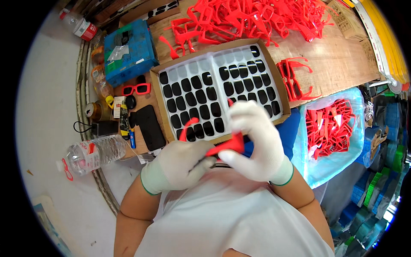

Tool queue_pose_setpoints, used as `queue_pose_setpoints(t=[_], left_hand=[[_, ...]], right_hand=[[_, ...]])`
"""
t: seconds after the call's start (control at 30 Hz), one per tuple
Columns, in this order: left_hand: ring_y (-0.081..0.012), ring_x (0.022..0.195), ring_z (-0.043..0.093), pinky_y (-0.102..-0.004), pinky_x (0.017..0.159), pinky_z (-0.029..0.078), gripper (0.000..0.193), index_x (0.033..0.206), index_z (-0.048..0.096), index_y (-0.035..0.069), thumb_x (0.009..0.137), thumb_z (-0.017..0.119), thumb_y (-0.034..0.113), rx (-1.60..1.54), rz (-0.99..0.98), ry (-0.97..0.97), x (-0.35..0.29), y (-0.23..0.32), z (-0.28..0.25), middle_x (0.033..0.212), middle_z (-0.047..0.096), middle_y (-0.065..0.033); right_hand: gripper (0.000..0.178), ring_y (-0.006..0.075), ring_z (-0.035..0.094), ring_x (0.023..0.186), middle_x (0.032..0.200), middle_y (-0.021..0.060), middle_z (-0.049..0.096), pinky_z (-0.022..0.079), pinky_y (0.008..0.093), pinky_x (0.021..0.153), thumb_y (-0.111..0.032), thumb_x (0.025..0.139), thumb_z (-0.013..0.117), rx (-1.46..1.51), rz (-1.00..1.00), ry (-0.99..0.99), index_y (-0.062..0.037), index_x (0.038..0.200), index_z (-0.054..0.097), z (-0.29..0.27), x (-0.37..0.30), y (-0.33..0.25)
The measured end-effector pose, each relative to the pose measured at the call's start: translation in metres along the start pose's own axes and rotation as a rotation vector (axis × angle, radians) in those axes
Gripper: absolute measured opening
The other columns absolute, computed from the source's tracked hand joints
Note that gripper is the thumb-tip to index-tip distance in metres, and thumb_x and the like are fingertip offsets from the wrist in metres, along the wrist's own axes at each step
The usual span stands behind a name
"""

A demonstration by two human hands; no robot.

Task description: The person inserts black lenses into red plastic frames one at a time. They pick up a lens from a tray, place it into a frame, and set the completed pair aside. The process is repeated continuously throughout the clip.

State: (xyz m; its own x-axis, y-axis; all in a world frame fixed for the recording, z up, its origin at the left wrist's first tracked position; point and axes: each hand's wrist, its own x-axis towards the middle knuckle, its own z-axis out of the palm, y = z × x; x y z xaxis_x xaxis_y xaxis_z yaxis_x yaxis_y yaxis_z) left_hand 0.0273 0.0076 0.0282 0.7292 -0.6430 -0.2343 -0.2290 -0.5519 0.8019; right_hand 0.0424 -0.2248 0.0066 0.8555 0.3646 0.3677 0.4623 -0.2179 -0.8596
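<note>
Red eyeglass frame (231,144) is held between both gloved hands, in front of the wearer's chest and at the near edge of a cardboard tray (158,98). Left hand (177,165): fingers curled and closed on the frame, with one red temple projecting above the knuckles. Right hand (259,143): thumb set against the frame, fingers bent over it from above, gripping it; a red tip shows beyond these fingers. Detail of the held piece is blurred and partly covered; whether lenses are fitted cannot be told.

Dark lenses (190,99) stand in rows in the two halves of the tray, with pale places along most of its far row. Tray rests on a wooden bench (295,52). Beyond it lies a tangled heap of red frames (257,19). Just right of the tray are red sunglasses (294,83) with dark lenses; farther right, a container with a light-blue liner (358,111) holds more red eyewear (329,128). Left of the tray: another red pair (137,89), a black phone (149,127), a blue box (130,55) and a clear plastic bottle (98,153) lying on its side.
</note>
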Motion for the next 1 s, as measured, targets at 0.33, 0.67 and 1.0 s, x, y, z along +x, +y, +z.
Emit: queue_pose_setpoints(t=[0.33, 0.67, 1.0], left_hand=[[-0.0304, 0.072, 0.070, -0.0383, 0.068, 0.054, 0.024, 0.118, 0.055, -0.004, 0.098, 0.048, 0.007, -0.308, -0.202, 0.357, 0.015, 0.012, 0.029, 0.083, 0.068, -0.0176], [-0.0330, 0.057, 0.063, -0.0381, 0.054, 0.050, 0.022, 0.112, 0.060, -0.003, 0.091, 0.056, 0.001, -0.019, -0.024, 0.613, 0.015, 0.012, 0.049, 0.073, 0.062, -0.0175], [-0.0299, 0.051, 0.061, -0.0357, 0.051, 0.049, 0.024, 0.105, 0.068, 0.002, 0.082, 0.067, 0.009, 0.168, 0.038, 0.252, 0.006, 0.014, 0.013, 0.064, 0.061, -0.0130]], right_hand=[[0.012, 0.0284, 0.070, 0.080, 0.088, 0.0142, 0.065, 0.055, 0.0371, 0.074, -0.009, 0.091, 0.065, 0.112, 0.448, -0.115, -0.0017, 0.100, 0.064, 0.025, -0.019, 0.000], [0.009, 0.0267, 0.066, 0.070, 0.081, 0.0127, 0.063, 0.053, 0.0369, 0.067, -0.008, 0.091, 0.063, 0.052, 0.415, -0.031, -0.0029, 0.098, 0.065, 0.028, -0.018, -0.006], [0.038, 0.0406, 0.052, 0.113, 0.118, 0.0189, 0.054, 0.040, 0.0511, 0.104, -0.020, 0.071, 0.081, -0.187, 0.039, -0.160, -0.0031, 0.098, 0.062, 0.001, -0.003, 0.001]])
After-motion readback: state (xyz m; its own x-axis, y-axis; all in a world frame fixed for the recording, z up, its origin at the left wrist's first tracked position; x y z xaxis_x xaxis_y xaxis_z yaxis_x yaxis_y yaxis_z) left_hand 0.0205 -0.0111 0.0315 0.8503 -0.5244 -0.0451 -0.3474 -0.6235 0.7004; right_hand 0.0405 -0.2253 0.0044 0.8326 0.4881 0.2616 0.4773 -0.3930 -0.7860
